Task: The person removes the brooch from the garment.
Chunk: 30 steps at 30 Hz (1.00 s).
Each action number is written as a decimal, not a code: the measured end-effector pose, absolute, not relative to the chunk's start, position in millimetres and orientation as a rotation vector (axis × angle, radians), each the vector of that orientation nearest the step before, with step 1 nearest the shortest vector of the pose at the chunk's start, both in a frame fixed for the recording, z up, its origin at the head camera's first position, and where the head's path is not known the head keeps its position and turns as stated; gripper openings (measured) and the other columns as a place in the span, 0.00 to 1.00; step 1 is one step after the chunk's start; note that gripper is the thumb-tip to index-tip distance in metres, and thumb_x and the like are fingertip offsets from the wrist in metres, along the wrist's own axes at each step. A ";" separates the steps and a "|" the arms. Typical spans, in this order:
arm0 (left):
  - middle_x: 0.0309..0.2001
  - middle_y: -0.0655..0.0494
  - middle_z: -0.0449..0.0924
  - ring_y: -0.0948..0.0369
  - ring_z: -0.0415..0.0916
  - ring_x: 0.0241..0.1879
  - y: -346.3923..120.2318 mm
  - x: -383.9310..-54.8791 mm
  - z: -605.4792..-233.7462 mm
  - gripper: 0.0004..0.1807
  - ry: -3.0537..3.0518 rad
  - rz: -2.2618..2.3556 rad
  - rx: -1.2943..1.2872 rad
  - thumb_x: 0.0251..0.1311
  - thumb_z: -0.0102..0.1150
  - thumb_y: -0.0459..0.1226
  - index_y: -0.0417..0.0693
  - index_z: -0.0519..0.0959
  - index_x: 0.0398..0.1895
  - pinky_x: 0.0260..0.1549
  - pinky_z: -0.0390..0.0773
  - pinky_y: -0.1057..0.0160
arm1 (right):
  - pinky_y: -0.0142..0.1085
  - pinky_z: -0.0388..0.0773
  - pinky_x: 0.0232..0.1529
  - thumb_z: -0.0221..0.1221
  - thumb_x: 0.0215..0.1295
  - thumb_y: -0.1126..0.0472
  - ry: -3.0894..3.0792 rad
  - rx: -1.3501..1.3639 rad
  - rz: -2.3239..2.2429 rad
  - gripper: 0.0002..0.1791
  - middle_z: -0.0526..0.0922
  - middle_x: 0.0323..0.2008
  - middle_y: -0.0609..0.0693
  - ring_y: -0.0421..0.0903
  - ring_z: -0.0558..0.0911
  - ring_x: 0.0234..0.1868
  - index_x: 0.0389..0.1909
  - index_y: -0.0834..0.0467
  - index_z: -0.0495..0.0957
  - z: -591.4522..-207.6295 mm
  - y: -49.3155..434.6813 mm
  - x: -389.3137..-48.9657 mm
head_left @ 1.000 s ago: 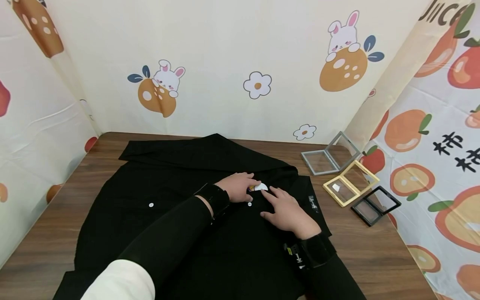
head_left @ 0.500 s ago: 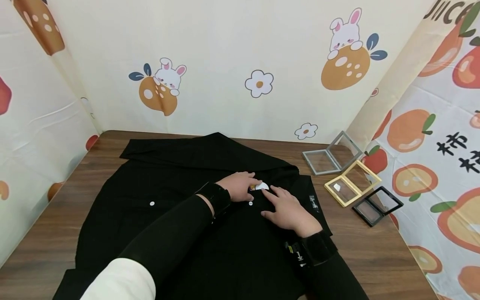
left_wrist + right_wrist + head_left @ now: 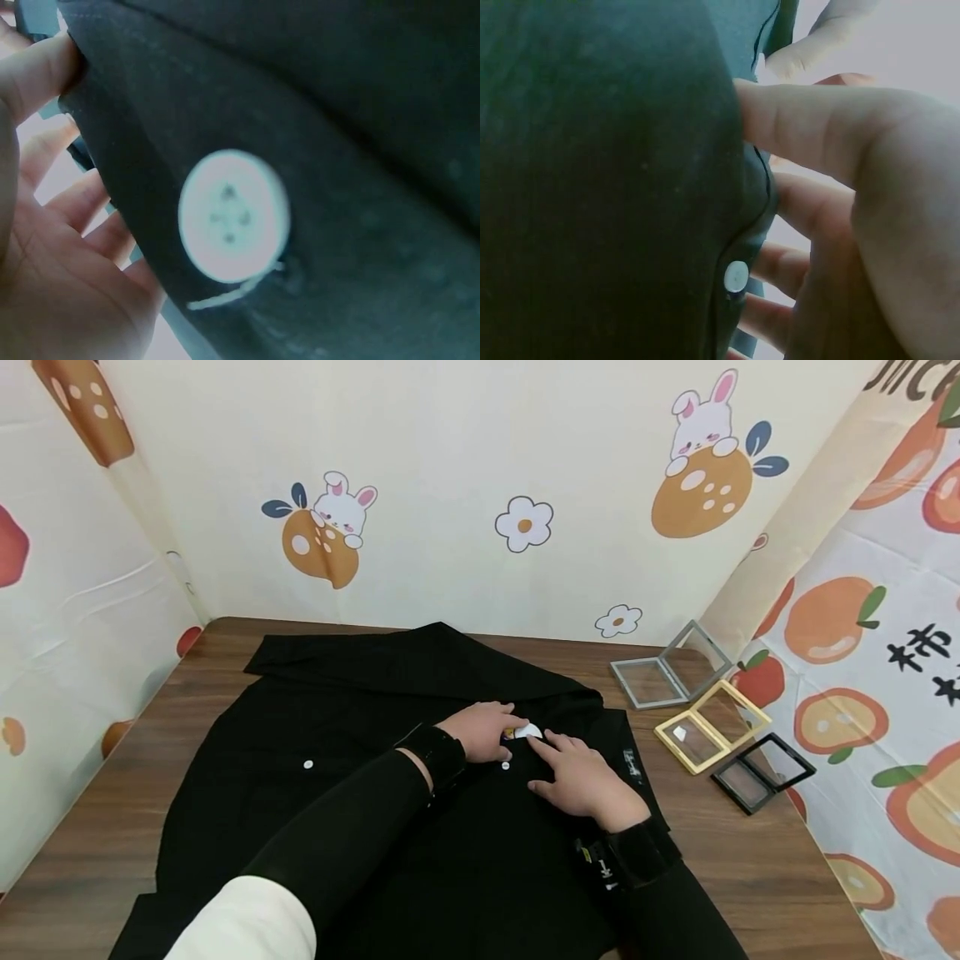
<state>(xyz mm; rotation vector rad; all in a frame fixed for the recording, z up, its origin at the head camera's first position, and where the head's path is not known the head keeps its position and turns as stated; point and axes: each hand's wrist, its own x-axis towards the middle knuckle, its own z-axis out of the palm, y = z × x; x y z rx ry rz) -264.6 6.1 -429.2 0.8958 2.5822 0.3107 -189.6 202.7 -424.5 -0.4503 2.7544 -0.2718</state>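
Note:
A black shirt [image 3: 390,727] with white buttons lies spread out, its upper sleeve folded across the back. My left hand [image 3: 480,732] lies palm down on it, with fingertips at the left side of a small white piece with a coloured print [image 3: 528,732]. Opposite, the spread fingers of my right hand [image 3: 581,774] rest on the cloth, the index fingertip at the white piece's lower edge. Just below is a white button [image 3: 506,766]. Close up in the left wrist view, a four-hole button [image 3: 234,216] has a loose thread. The right wrist view shows thumb and fingertips against the fabric.
Right of the shirt on the wooden table [image 3: 780,868] stand three opened hinged cases: grey [image 3: 651,683], yellow [image 3: 697,742] and black [image 3: 747,784]. Printed cloth walls [image 3: 435,452] enclose the table behind and at both sides.
The head view has shifted slightly, so the scene sits a little further right and higher. Both hands keep their places on the shirt.

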 end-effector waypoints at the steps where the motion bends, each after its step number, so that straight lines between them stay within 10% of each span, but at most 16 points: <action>1: 0.80 0.50 0.56 0.51 0.52 0.79 6.2 -264.1 -428.6 0.34 2.585 0.314 0.901 0.71 0.64 0.46 0.61 0.67 0.78 0.75 0.54 0.49 | 0.64 0.58 0.71 0.61 0.74 0.46 2.756 -0.451 -0.265 0.39 0.57 0.79 0.60 0.65 0.57 0.77 0.81 0.51 0.60 -424.2 202.5 -189.2; 30: 0.77 0.50 0.62 0.49 0.60 0.75 7.1 -264.2 -432.6 0.35 2.682 0.236 0.921 0.69 0.65 0.50 0.63 0.68 0.77 0.71 0.63 0.48 | 0.64 0.55 0.73 0.58 0.75 0.43 2.794 -0.495 -0.284 0.41 0.53 0.81 0.59 0.62 0.53 0.79 0.82 0.52 0.56 -436.6 206.1 -181.1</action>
